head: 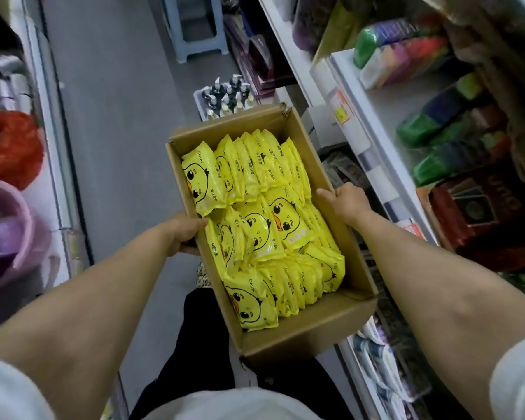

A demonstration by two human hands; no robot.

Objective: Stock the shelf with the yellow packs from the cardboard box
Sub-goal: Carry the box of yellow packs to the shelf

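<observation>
An open cardboard box (303, 331) hangs in front of me above the aisle floor, held between both hands. Several yellow packs (261, 225) printed with a cartoon duck fill it, some upright in rows, some lying flat. My left hand (186, 234) grips the box's left wall, thumb over the rim and fingers underneath. My right hand (344, 201) grips the right wall, fingers curled over its edge. The white shelf (385, 165) stands just to the right of the box.
The shelf holds colourful packaged goods (406, 56) and a dark red box (479, 213). Pump bottles (226, 97) sit in a crate on the floor beyond the box, a grey stool (194, 25) further off. Buckets and a red mesh item (12, 150) line the left shelving.
</observation>
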